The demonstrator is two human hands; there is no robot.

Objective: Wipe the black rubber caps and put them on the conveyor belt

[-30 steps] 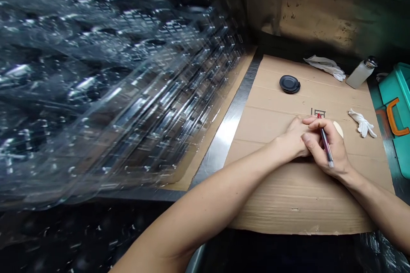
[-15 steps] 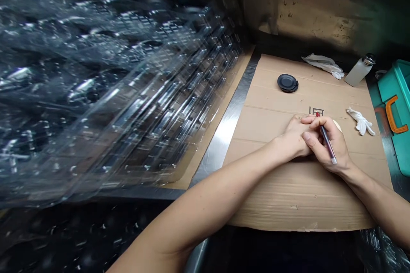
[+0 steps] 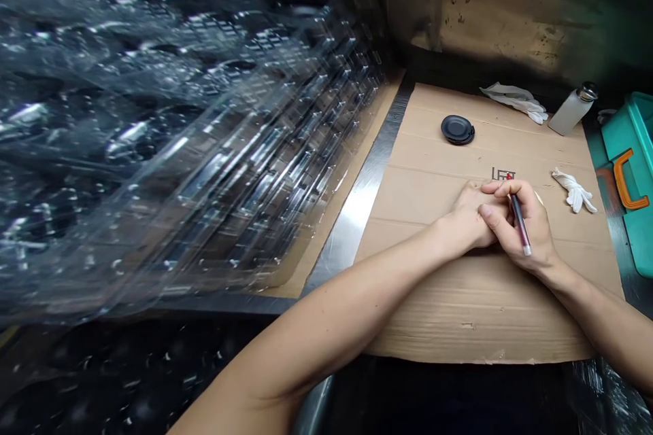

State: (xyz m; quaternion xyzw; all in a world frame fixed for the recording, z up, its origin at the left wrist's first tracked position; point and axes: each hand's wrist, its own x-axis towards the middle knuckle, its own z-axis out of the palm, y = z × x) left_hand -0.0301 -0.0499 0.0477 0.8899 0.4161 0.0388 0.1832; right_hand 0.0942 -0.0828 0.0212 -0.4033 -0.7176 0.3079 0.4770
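My right hand (image 3: 528, 224) is closed around a slim pen (image 3: 520, 223) with a dark reddish barrel, a red tip at the far end and a clear near end. It rests against my left hand (image 3: 472, 214), its thumb and fingers lying over the left one. The left hand's back shows, but its fingers are mostly hidden under the right. Both hands are low over a brown cardboard sheet (image 3: 418, 204), close to a black printed mark (image 3: 497, 173). A small pale edge of something shows just beyond my right hand; its kind is hidden.
A round black lid-like piece (image 3: 457, 129) lies farther back. White gloves (image 3: 576, 192) lie at right, with more white cloth (image 3: 515, 98) behind. A white bottle (image 3: 570, 112) leans near a teal box (image 3: 632, 129) with an orange handle. Stacked clear plastic trays (image 3: 245, 170) fill the left.
The pen has tilted slightly in my right hand, its near end shifting a little left. My hands stay together in nearly the same spot.
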